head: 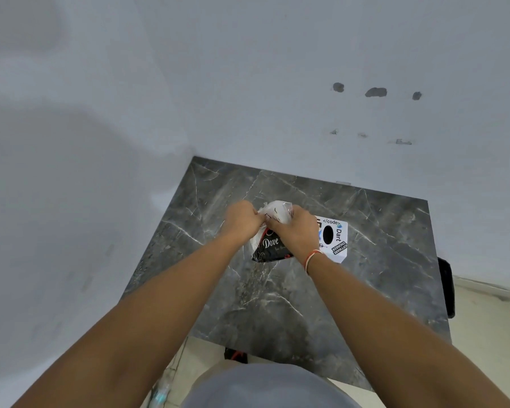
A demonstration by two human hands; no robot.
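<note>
A clear plastic bag (277, 212) stands on the dark marble table (277, 295), with a black Dove pack (270, 248) inside its lower part. My left hand (243, 220) grips the bunched top of the bag from the left. My right hand (296, 232) pinches the same bunched top from the right, a red and white thread around its wrist. Both hands meet above the pack and hide the bag's middle.
A white box (334, 237) with a black oval hole and "Dart" print lies just right of the bag, partly behind my right wrist. White walls close the table at the back and left. A black object (446, 287) hangs off the table's right edge.
</note>
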